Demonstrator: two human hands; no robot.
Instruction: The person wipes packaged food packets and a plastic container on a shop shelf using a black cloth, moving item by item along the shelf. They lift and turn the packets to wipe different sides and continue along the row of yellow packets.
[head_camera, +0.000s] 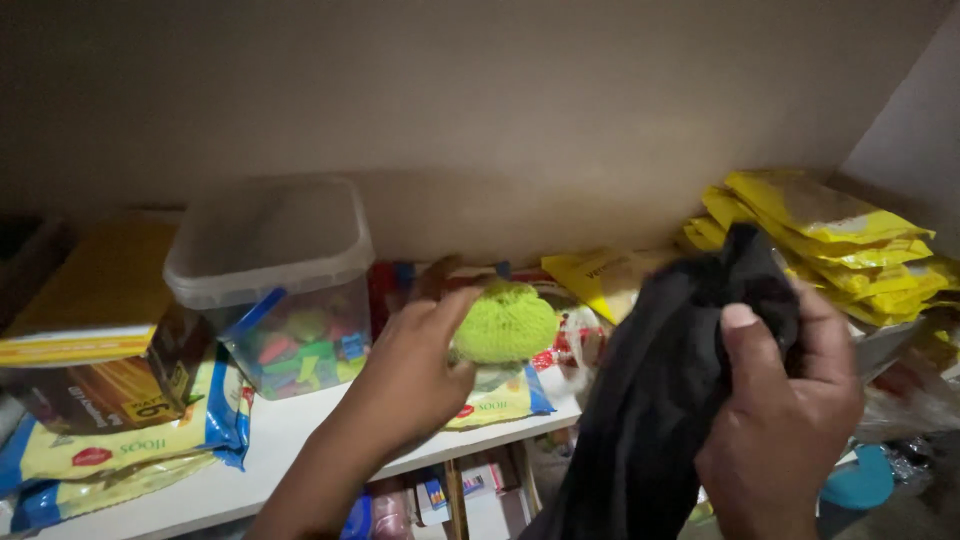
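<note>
Lime-green knitted ball (505, 322), round and soft-looking, lying on a flat yellow-and-blue packet (500, 405) near the front edge of the white shelf (280, 440), just right of a clear lidded plastic tub of coloured bits (270, 270). Touched on its left side by the left hand (410, 370): fingers (455, 305) loosely spread and curved against it, thumb raised behind, not closed round it. Crumpled black cloth (650, 400) bunched up in the right hand (780, 420), thumb and fingers pressed tight on the folds, held in front of the shelf edge and well clear of the ball.

Judged as a reach-and-contact step: ball met but not gripped, not lifted. Any lift from here would call for curling the fingers round the far side and under, since a soft round thing on slick packaging could roll toward the red-and-white wrappers (570, 345) behind. Cloth best kept high, away from the stacked yellow packets (830, 230) at the right.

Further left: brown-and-yellow carton (90, 340) resting on more yellow-and-blue packets (120, 455). Lower shelf contents too dim to tell.
</note>
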